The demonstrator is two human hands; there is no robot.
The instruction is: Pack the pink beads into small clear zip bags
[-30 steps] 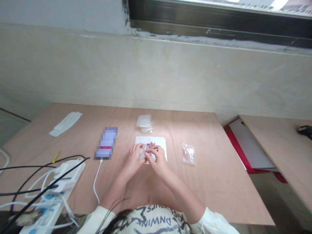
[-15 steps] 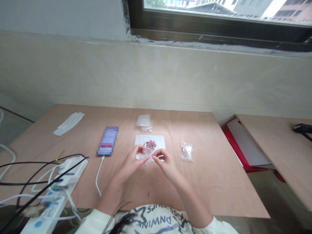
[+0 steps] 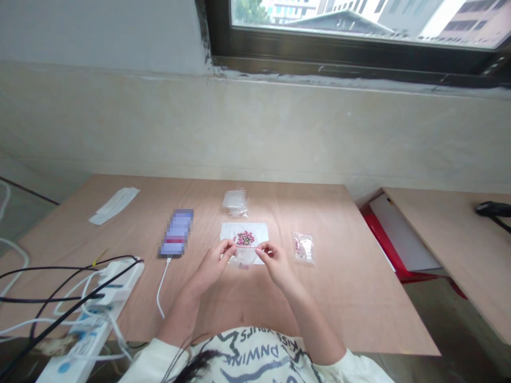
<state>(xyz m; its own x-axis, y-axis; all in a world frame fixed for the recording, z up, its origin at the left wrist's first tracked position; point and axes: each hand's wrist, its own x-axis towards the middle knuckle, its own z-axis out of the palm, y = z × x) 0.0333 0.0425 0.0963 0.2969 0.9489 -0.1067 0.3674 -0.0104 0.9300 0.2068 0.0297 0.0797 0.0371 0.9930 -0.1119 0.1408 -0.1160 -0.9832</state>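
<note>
Thin pink cord: stretched nearly level between both hands, just below the bead pile, above the white paper sheet

Left hand: fingertips and thumb pinched closed on the cord's left end, at the paper's lower left

Right hand: fingertips and thumb pinched closed on the cord's right end, at the paper's lower right, well short of the bag beside it

Pink beads: small loose cluster near the middle of the white paper sheet, a few darker pieces among them

Small clear zip bag: right of the paper, pink beads and pale pieces inside

Clear plastic bag: behind the paper, crumpled, contents not visible

Tabletop: plywood table, bearing a pixelated phone with a white charging cable, a white paper strip, a white power strip and black cables

Room: concrete wall under a dark-framed window, with a second plywood table at right holding a black object

Hard to make out: translucent patch below the cord, material unclear; cord ends hidden inside both pinches; phone screen blurred; lower view crossed by dark hair strands
</note>
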